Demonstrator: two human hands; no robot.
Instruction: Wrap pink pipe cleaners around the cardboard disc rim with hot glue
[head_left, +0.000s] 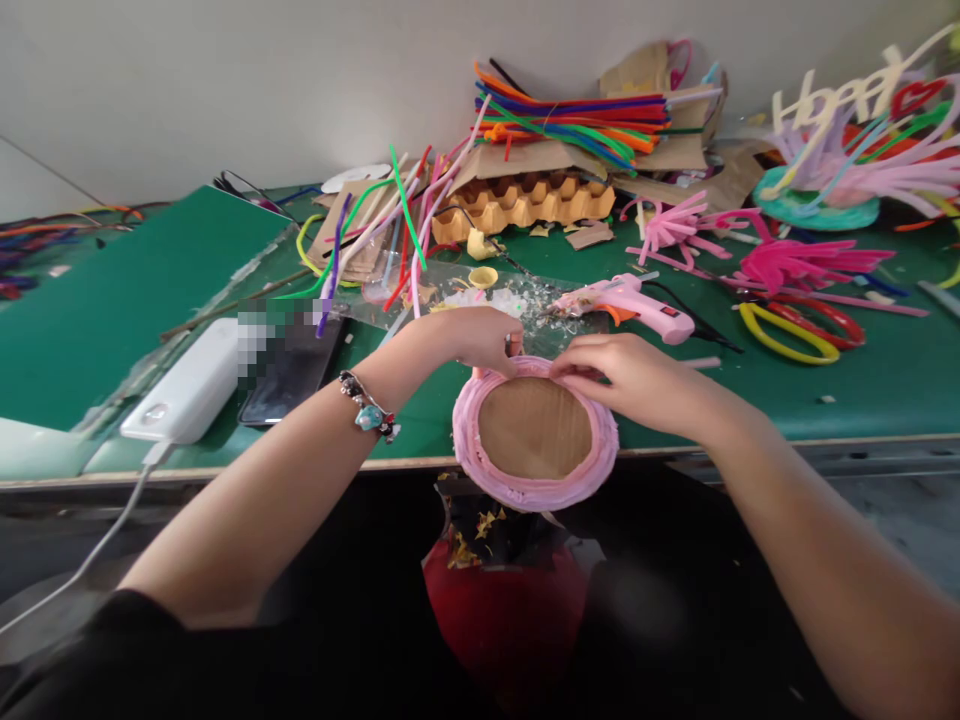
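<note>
A round piece with a brown cardboard middle and a thick rim of pink pipe cleaner [536,492] leans at the near edge of the green table. My left hand [484,338] grips its far rim from the left, fingers curled and partly hidden behind it. My right hand [604,372] pinches the same pink rim at the upper right, thumb and fingers close together. A pink hot glue gun [637,305] with an orange trigger lies just beyond my right hand.
Behind are an egg carton [525,205], bundled coloured pipe cleaners [570,115] and cardboard scraps. Yellow-and-red-handled scissors [787,335] and pink pipe-cleaner flowers [810,265] lie right. A white power bank [187,380] with a cable and a dark phone [292,370] lie left.
</note>
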